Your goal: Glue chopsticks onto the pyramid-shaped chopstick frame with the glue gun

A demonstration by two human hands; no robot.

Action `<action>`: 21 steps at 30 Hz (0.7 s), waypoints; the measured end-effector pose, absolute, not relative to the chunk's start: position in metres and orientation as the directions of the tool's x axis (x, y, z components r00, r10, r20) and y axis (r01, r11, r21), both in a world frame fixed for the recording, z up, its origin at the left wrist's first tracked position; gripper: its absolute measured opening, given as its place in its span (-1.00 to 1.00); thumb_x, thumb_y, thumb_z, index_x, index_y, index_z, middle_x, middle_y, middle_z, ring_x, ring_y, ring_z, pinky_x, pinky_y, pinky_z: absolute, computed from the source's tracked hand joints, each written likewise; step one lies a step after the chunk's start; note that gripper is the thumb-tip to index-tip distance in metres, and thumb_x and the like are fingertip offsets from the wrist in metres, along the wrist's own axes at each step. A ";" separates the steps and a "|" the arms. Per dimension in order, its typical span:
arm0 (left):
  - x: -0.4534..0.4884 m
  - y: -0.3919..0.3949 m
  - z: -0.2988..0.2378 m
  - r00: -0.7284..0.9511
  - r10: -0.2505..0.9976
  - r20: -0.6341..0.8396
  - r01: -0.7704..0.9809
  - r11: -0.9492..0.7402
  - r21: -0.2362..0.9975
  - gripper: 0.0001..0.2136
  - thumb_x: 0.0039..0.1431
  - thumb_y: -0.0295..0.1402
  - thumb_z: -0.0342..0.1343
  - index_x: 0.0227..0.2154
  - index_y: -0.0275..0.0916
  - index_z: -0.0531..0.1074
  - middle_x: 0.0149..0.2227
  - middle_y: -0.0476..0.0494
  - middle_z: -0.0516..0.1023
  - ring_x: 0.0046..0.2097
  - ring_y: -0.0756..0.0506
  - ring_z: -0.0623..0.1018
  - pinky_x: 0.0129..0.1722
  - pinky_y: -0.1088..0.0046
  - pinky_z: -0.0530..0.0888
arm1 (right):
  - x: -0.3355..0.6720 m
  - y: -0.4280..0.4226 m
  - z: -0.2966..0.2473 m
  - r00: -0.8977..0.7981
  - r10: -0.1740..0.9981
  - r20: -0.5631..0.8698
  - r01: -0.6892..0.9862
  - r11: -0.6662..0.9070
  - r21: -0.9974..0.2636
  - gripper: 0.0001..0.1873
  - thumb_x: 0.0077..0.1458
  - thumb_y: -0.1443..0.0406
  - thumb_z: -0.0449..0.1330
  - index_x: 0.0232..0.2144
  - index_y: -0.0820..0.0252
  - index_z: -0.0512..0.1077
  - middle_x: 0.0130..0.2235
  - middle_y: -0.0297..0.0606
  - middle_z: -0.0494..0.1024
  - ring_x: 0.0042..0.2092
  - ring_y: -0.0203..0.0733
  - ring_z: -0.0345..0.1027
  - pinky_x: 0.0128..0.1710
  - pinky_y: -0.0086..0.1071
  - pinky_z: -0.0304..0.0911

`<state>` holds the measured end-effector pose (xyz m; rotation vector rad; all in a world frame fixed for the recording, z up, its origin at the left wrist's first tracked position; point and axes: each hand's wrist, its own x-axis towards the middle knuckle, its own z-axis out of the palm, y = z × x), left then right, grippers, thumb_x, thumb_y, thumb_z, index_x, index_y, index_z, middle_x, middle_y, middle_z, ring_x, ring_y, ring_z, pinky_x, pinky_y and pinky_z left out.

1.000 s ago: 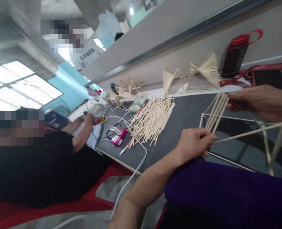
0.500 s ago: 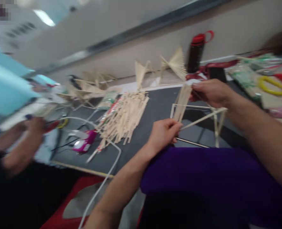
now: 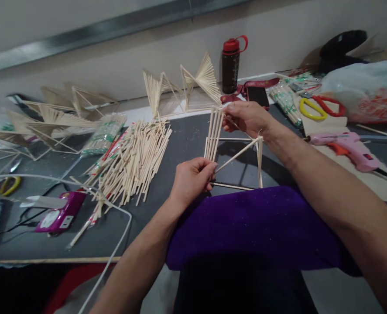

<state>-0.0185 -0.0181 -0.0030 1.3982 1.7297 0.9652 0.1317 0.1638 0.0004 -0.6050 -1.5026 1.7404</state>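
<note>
A frame of thin wooden sticks stands on the dark mat in front of me, with a row of upright sticks on its left side. My left hand pinches the lower corner of that frame, fingers closed. My right hand is closed on the top of the upright sticks. A purple cloth lies over my lap below the frame.
A pile of loose sticks lies left of the frame. Finished stick fans stand by the wall, beside a dark bottle and phone. A pink glue gun, scissors and bags sit right; a pink device with white cable left.
The view has swung from the left, where a person in black sat, to straight over the mat. Both hands have kept their hold on the stick frame.
</note>
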 end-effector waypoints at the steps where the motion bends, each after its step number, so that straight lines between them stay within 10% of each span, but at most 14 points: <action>1: -0.018 -0.018 -0.003 -0.170 0.983 -0.065 0.460 0.138 0.877 -0.78 0.20 -0.25 0.12 -0.46 -0.29 0.49 -0.55 -0.01 0.52 -0.65 0.10 0.45 -0.64 0.65 0.37 | 0.132 0.164 -0.001 -0.607 0.783 0.136 -0.246 -0.023 -0.969 -0.76 0.19 0.16 0.28 -0.39 0.23 0.48 -0.43 -0.28 0.56 -0.46 -0.35 0.43 -0.46 -0.49 0.35; 21: -0.021 -0.018 -0.005 -0.176 0.984 0.006 0.570 0.097 0.816 -0.77 0.23 -0.23 0.10 -0.43 -0.25 0.50 -0.55 0.02 0.53 -0.62 0.09 0.48 -0.58 0.63 0.40 | 0.135 0.169 -0.008 -0.595 0.770 0.229 -0.244 0.098 -0.965 -0.73 0.03 0.17 0.42 -0.54 0.23 0.52 -0.50 -0.32 0.49 -0.49 -0.41 0.33 -0.50 -0.52 0.26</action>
